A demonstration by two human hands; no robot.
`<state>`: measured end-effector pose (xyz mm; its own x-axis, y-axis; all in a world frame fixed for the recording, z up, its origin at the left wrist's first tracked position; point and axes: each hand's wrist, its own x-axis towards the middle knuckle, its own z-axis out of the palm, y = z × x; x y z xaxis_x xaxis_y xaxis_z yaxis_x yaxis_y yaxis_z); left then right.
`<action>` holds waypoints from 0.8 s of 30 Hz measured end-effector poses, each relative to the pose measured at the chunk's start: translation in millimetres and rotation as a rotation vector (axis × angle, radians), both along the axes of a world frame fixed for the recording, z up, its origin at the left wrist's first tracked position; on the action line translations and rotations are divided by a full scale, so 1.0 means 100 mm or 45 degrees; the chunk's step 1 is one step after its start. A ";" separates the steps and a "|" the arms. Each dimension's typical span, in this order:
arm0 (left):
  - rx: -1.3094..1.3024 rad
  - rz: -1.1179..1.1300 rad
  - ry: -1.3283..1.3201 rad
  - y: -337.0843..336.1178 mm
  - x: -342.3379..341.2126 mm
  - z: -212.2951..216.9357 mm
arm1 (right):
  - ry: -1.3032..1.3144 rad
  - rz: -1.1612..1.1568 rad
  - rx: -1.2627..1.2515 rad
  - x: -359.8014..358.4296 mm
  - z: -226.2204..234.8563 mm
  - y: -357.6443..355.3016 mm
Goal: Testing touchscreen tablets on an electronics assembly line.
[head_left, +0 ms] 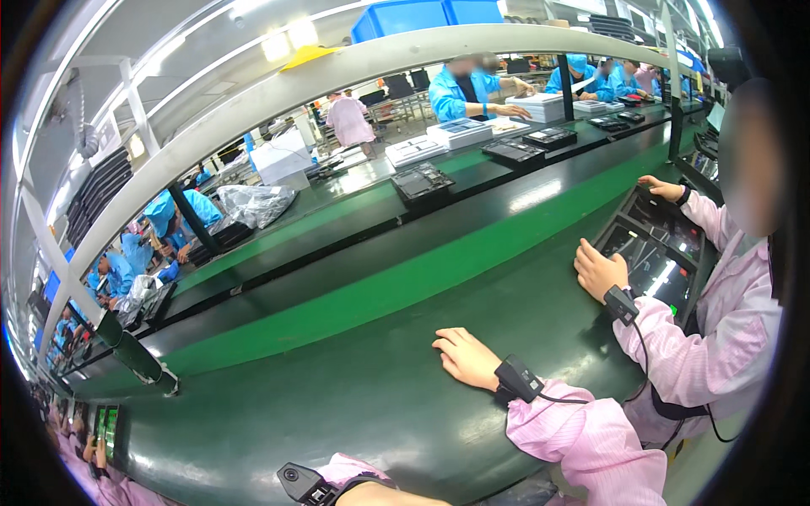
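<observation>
My right hand [469, 361] reaches in from the lower right, palm down over the dark green work surface [337, 396]. Its fingers are loosely stretched and slightly apart, holding nothing. A black device is strapped at that wrist, below a pink striped sleeve. At the lower edge a bit of my left hand [392, 496] shows beside another strapped black device [305, 484]; its fingers are out of view. To the right, a co-worker in pink holds a black tray [645, 240] of glossy dark panels with both hands.
A green ledge [371, 304] runs along the far side of the surface. Beyond it, black trays [422, 181] and white stacks [540, 107] line another bench, with people in blue behind. A post [135, 358] stands at left. More workers sit at lower left, near a green-lit tray [107, 426].
</observation>
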<state>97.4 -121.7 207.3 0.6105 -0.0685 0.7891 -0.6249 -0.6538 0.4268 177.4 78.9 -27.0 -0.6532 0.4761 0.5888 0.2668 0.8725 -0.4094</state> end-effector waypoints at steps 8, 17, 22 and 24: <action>-0.608 0.199 0.078 0.06 0.27 -0.25 | -0.036 0.006 0.070 -0.02 -0.02 0.02; -1.075 -0.631 0.014 -0.14 0.56 -0.56 | -0.056 0.016 0.017 -0.04 -0.06 0.05; -1.100 -0.802 -0.090 -0.10 0.77 -0.65 | -0.069 0.045 -0.040 -0.02 -0.07 0.10; -1.170 -0.742 -0.135 -0.18 0.83 -0.70 | -0.055 0.021 -0.061 -0.01 -0.07 0.11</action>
<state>180.6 -139.9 137.6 0.6015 0.3168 0.7334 -0.7973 0.2948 0.5266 176.9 89.7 -34.4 -0.6854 0.4921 0.5367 0.2708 0.8565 -0.4394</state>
